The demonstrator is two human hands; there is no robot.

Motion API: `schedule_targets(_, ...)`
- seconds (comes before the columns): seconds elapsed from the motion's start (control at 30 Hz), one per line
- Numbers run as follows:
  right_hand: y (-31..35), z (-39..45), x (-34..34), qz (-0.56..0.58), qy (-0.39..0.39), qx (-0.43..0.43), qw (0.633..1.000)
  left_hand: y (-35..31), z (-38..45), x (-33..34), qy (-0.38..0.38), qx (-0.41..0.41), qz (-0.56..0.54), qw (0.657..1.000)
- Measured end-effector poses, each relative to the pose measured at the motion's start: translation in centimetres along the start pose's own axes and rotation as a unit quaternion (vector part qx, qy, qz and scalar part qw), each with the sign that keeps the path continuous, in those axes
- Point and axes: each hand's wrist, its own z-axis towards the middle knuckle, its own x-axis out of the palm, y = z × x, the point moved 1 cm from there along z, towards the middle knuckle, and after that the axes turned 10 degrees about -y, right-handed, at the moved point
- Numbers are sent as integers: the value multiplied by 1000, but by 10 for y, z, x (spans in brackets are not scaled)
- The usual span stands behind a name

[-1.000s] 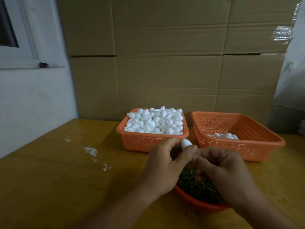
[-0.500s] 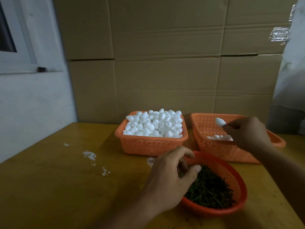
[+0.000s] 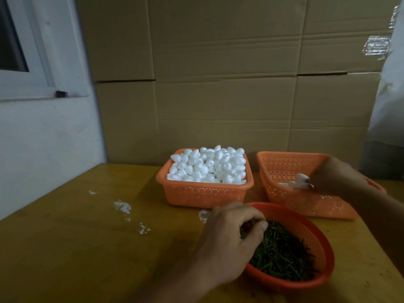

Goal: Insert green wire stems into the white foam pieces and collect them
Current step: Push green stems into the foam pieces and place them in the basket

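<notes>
**Stem pick-up and drop-off, one cycle**

Lower centre: the left hand [image 3: 227, 243] is set over the round basket [image 3: 323, 248] on the counter [image 3: 87, 248], its grip curled into the green wire stems [image 3: 282, 254]; whether a stem is actually pinched cannot be told. Centre: a square basket [image 3: 204, 194] is heaped with white foam pieces [image 3: 207, 167]. Right: the right hand [image 3: 341, 178] is lowered into the collecting basket [image 3: 284, 169] beside a few finished pieces [image 3: 295, 182]; its grip is hidden, state not determinable. Step judged: depositing while fetching. Next required: one stem isolated, one foam piece taken.
</notes>
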Motion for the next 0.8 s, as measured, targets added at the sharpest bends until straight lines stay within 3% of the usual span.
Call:
schedule_targets(0.13,3,-15,-11,15,-48,7,999,0,1,-2,-5,4,1,1000)
schedule_targets(0.5,35,-135,-26,297,-101,-100,944,5,10,-9,-32,-16,66,997)
schedule_targets(0.67,44,-163,-11,277,-80,-157,945,26,46,-30,-55,-92,94,990)
schedule_targets(0.8,44,-167,-7,271,-90,-177,942,55,95,-47,-24,-79,200,976)
